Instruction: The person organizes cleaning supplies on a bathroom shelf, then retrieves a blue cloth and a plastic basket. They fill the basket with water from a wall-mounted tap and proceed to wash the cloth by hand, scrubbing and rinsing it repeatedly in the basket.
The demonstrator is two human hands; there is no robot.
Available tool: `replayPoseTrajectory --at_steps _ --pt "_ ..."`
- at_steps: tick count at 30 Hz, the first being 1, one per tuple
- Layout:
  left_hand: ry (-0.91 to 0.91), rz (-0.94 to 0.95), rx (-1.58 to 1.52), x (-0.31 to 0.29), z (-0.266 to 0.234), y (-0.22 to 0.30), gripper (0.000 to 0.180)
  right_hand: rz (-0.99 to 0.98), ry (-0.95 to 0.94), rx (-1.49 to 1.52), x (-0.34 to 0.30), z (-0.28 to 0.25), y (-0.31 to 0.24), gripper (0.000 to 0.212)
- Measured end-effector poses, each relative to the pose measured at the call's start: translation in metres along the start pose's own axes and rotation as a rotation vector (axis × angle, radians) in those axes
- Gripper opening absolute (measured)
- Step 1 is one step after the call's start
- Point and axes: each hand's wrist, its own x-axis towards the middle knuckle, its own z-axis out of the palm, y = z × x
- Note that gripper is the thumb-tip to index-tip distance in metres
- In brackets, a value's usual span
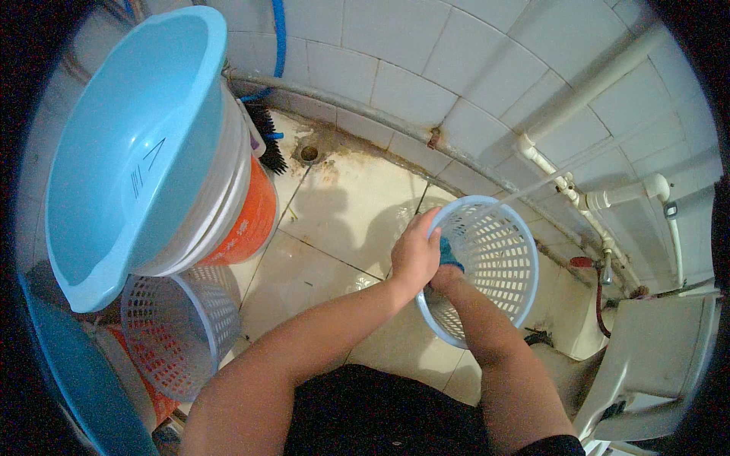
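A light-blue plastic basket (498, 262) with slotted, perforated walls is tilted in front of me, its mouth facing me. My left hand (416, 251) grips its rim on the left side, fingers curled over the edge. Inside the mouth, my right hand (447, 278) is closed on a teal cloth (452, 255) against the inner left wall. The fingers of that hand are mostly hidden by the cloth and the rim. A thin pale streak like a water stream slants down from the upper right to the basket.
At left, a large blue basin (137, 129) rests atop a white and orange bucket (247, 216). A second perforated basket (182, 327) lies below it. A black-bristled brush (266, 140) stands by the floor drain (309, 153). White pipes (551, 167) and a toilet (646, 349) are at right.
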Motion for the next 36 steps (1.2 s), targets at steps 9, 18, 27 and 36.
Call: replayPoseTrajectory --at_steps 9,18,27,36 --pt "-0.014 -0.046 -0.036 0.004 -0.001 0.008 0.034 0.064 -0.091 -0.119 0.069 0.08 0.044 0.037" --pt "0.008 -0.006 0.007 0.003 0.005 0.001 0.035 -0.169 0.171 0.378 0.09 0.088 0.04 0.033" --pt "-0.009 0.017 0.03 0.005 0.004 0.004 0.034 -0.071 0.279 0.084 0.13 0.102 0.116 0.029" --pt "-0.03 0.028 0.026 0.007 0.005 0.0 0.034 -0.344 0.127 0.118 0.03 0.032 0.006 0.04"
